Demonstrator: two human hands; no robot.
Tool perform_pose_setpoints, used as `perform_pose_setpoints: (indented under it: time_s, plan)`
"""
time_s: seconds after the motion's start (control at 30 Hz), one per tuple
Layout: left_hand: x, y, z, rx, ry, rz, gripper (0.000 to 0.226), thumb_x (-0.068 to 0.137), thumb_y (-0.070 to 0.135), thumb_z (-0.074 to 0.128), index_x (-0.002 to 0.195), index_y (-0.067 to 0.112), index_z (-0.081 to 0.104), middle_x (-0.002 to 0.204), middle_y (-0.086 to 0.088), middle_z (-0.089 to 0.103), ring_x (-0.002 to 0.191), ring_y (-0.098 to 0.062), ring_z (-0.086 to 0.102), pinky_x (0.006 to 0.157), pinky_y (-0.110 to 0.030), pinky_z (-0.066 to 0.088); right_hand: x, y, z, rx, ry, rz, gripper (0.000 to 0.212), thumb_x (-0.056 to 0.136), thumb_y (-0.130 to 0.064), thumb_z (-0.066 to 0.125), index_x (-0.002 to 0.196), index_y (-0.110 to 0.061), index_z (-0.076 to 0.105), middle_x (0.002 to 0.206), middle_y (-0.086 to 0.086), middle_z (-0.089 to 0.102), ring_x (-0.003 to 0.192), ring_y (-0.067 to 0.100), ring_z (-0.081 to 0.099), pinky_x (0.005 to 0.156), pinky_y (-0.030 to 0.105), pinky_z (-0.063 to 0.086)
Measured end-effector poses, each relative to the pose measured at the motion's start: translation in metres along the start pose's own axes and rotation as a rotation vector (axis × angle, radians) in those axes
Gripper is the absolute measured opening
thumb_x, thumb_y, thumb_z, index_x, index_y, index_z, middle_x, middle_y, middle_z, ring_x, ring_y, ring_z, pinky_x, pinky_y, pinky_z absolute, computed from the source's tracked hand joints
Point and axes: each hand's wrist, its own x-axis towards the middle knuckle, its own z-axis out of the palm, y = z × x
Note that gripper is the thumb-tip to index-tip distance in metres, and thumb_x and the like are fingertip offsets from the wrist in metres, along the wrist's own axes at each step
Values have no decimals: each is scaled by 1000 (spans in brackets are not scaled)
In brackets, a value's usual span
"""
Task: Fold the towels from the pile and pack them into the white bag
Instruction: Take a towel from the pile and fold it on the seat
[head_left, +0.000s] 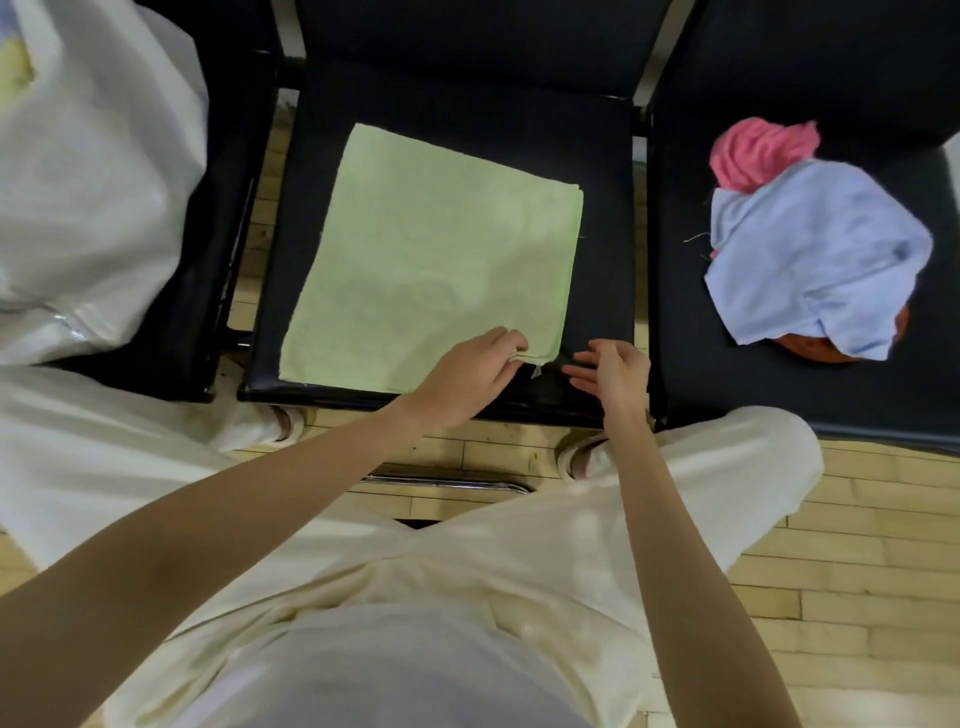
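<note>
The wooden floor (857, 519) runs under three black chairs set side by side. The middle chair (597, 208) fills the centre of the view, a second chair (779, 78) stands at 3 o'clock from it, and a third (218, 218) at 9 o'clock. The white bag (88, 182) slumps on that left chair, at about 10 o'clock in the view, bulging and touching the seat edge. A green towel (431, 260) lies flat on the middle chair, folded over with its layered edges showing along the right side. The pile (815, 249) sits on the right chair at 2 o'clock: a pale blue towel (810, 260) crumpled on top, a pink towel (758, 150) poking out behind it at 12 o'clock, and an orange one (815, 345) showing beneath at 6 o'clock. The left hand (467, 379) has its grip pinched on the green towel's near right corner, fingers curled round the layers. The right hand (613, 371), just beside it at 3 o'clock, is released, fingers spread and holding nothing, above the bare seat.
</note>
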Motion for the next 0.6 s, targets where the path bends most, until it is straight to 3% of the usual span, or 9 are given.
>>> perform_pose_setpoints:
  time_s: [0.1, 0.13, 0.2, 0.27, 0.4, 0.5, 0.6]
  plan:
    - [2, 2, -8, -46, 62, -55, 18, 100, 24, 46, 99, 8, 53, 80, 0, 51, 63, -18, 48, 57, -32, 38, 42, -17, 21, -258, 14, -134, 31, 93, -15, 50, 121, -4, 53, 109, 13, 65, 95, 25, 66, 86, 39, 55]
    - [3, 1, -11, -72, 77, -74, 18, 100, 25, 46, 94, 10, 51, 77, 3, 48, 61, -18, 46, 56, -32, 37, 53, -28, 28, -349, 21, -189, 33, 92, -15, 51, 123, -3, 53, 111, 12, 65, 100, 25, 63, 90, 35, 51]
    - [2, -1, -15, -115, 90, -103, 17, 98, 25, 49, 87, 11, 51, 74, 3, 46, 61, -15, 43, 56, -29, 36, 74, -54, 44, -492, 32, -278, 31, 92, -16, 52, 119, -1, 54, 108, 11, 63, 100, 23, 59, 78, 25, 43]
    - [1, -5, -18, -152, 62, -138, 16, 96, 22, 53, 88, 8, 56, 77, -2, 52, 64, -16, 47, 59, -30, 38, 95, -75, 59, -591, 50, -332, 25, 93, -22, 53, 109, -4, 56, 104, 12, 59, 96, 24, 56, 70, 26, 39]
    - [-3, -8, -25, -287, -21, -280, 12, 93, 18, 54, 91, 9, 62, 82, -3, 60, 72, -18, 57, 64, -33, 45, 123, -95, 83, -824, 158, -339, 49, 86, -33, 64, 122, -1, 50, 131, 17, 49, 124, 31, 44, 97, 36, 40]
    - [-6, -8, -26, -484, -112, -431, 11, 86, 20, 55, 83, 11, 62, 76, -1, 60, 69, -17, 56, 66, -32, 45, 130, -102, 92, -853, 156, -283, 46, 84, -23, 67, 123, -5, 51, 137, 16, 43, 128, 32, 39, 100, 37, 39]
    - [-6, -7, -28, -634, -237, -511, 21, 75, 25, 54, 75, 4, 56, 73, -6, 52, 70, -20, 54, 73, -45, 50, 132, -103, 89, -777, 175, -271, 34, 83, -15, 64, 115, -7, 56, 126, 12, 53, 118, 28, 50, 94, 38, 45]
